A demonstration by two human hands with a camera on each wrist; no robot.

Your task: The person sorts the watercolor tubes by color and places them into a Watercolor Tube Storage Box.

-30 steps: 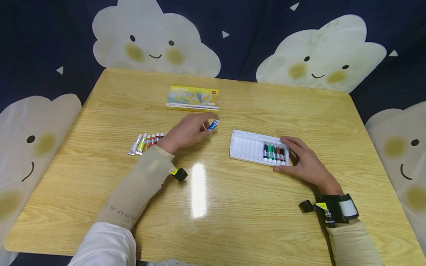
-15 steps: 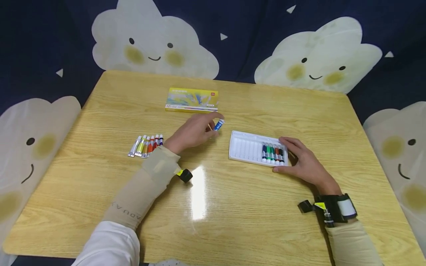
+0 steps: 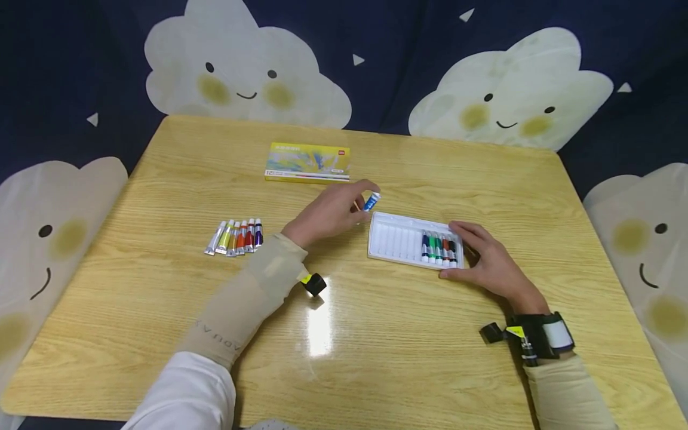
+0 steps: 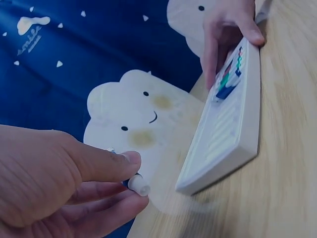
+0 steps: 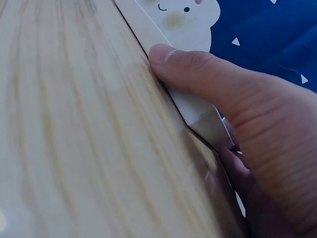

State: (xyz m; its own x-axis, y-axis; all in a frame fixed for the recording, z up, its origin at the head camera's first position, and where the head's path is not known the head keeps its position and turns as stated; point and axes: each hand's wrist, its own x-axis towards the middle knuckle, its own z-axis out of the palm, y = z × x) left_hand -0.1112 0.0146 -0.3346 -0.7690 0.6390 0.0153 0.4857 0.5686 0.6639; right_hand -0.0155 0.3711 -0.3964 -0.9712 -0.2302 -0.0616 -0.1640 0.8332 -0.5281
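My left hand (image 3: 334, 210) pinches a small blue paint tube (image 3: 371, 202) with a white cap, just off the left end of a white plastic tray (image 3: 376, 251). In the left wrist view the tube's cap (image 4: 139, 185) pokes out between thumb and fingers. The tray is slotted; several paint tubes (image 3: 439, 249), dark blue, green, brown and black, fill its right part, while slots on the left are bare. My right hand (image 3: 489, 263) grips the tray's right end, thumb (image 5: 166, 58) along the near side and fingers at the far side.
A row of several paint tubes (image 3: 235, 237), silver-white through yellow, orange and red to purple, lies on the wooden table (image 3: 376, 358) at left. Behind the left hand lies a yellow paint box (image 3: 308, 162). A dark cloud-patterned cloth (image 3: 387, 71) hangs beyond the table.
My left hand has moved right with the blue paint tube, closer to the tray, uncovering the row of tubes at left. The right hand has stayed on the tray.
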